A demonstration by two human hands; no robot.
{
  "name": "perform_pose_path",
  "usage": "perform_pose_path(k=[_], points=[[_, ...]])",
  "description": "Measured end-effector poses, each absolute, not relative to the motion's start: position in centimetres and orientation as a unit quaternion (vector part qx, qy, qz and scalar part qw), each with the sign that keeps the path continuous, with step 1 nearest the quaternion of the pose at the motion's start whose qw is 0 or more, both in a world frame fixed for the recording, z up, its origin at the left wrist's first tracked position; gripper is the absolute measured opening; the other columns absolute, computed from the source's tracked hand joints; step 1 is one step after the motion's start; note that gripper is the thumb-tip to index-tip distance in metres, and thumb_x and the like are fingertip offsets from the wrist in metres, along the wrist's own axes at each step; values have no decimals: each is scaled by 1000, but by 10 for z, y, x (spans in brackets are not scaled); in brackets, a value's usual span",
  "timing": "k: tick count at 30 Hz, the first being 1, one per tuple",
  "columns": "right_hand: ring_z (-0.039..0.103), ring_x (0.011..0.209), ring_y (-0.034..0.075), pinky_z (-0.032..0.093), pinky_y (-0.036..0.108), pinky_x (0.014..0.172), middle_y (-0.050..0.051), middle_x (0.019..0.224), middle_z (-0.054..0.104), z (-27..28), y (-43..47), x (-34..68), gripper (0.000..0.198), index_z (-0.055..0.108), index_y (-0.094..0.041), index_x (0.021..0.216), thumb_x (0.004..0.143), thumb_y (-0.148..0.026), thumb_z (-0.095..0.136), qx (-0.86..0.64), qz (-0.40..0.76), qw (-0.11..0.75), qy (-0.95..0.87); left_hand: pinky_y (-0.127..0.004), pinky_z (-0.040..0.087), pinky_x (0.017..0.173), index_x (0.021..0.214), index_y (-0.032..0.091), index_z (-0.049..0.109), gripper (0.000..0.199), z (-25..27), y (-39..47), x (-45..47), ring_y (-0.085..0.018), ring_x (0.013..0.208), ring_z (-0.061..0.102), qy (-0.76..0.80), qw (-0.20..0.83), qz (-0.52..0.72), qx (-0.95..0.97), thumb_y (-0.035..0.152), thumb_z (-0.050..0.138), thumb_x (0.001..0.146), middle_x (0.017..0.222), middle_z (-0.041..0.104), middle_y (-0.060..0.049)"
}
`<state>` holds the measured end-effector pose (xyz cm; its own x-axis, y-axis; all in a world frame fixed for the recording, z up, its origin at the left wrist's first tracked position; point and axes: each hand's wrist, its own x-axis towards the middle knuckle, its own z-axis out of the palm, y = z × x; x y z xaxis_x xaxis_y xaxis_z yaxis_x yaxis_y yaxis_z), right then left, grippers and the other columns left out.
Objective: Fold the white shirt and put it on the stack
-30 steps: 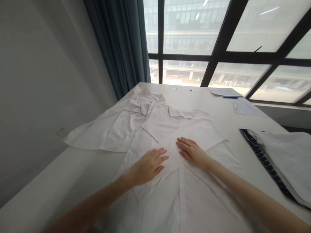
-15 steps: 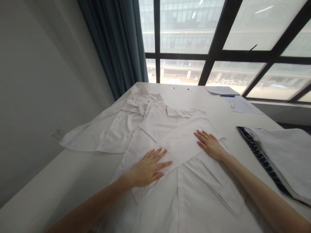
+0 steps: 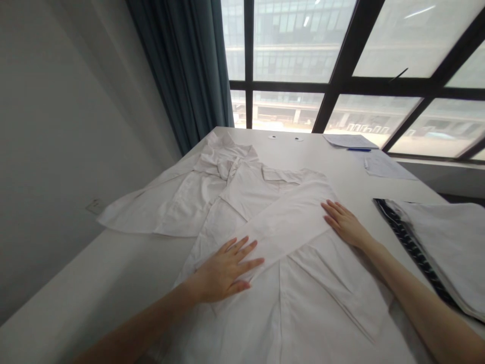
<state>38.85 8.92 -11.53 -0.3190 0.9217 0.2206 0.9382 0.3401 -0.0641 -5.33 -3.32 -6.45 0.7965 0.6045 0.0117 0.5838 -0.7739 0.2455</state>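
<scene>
A white shirt (image 3: pixel 265 313) lies spread on the table, its collar (image 3: pixel 281 175) toward the window. One of its sleeves (image 3: pixel 290 225) is laid slantwise across the chest. My left hand (image 3: pixel 225 270) rests flat on the lower left end of that sleeve, fingers spread. At the sleeve's upper right end, near the shoulder, my right hand (image 3: pixel 345 222) lies flat on the cloth with fingers stretched out. Neither hand grips anything. Left of the shirt, another stretch of white cloth (image 3: pixel 178 202) lies rumpled; whether it belongs to the same garment I cannot tell.
On the right lies a folded white cloth (image 3: pixel 447 247) over a black patterned one (image 3: pixel 413 253). Papers (image 3: pixel 350 141) and a blue pen (image 3: pixel 358 149) are at the far right of the white table (image 3: pixel 125 273). A blue curtain (image 3: pixel 189 76) hangs beside the window.
My right hand has slid right along the sleeve toward the shirt's edge. My left hand has shifted slightly left and down. The view has turned a little.
</scene>
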Motion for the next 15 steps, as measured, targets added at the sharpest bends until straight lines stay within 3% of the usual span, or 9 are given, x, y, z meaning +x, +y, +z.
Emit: perform_pose_path(k=[4, 8, 11, 15], points=[[44, 130, 27, 36, 45, 108, 15, 139, 50, -112, 83, 391, 52, 53, -13, 132, 96, -41, 28, -588, -44, 142, -795, -48, 18, 116, 147, 35, 29, 55, -61, -42, -60, -27, 144, 19, 316, 133, 48, 938, 50, 41, 95, 157, 22, -3], [57, 115, 27, 45, 43, 100, 14, 127, 59, -107, 81, 397, 42, 62, -18, 117, 89, -40, 39, -604, 3, 241, -759, -41, 28, 114, 141, 27, 39, 42, -61, -27, -65, -20, 140, 28, 356, 151, 108, 916, 34, 36, 99, 148, 41, -4], [59, 109, 28, 46, 42, 97, 13, 122, 61, -101, 88, 401, 38, 65, -20, 110, 80, -36, 48, -645, 51, 300, -701, -42, 31, 113, 129, 20, 51, 35, -66, 11, -70, -20, 137, 32, 411, 117, 194, 883, 25, 39, 97, 140, 47, -8], [61, 105, 29, 47, 43, 93, 14, 117, 63, -94, 112, 404, 41, 65, -18, 110, 73, -30, 54, -703, 113, 309, -630, -42, 31, 112, 120, 14, 58, 33, -69, 80, -74, -22, 129, 42, 500, 75, 262, 822, 19, 42, 92, 133, 50, -12]])
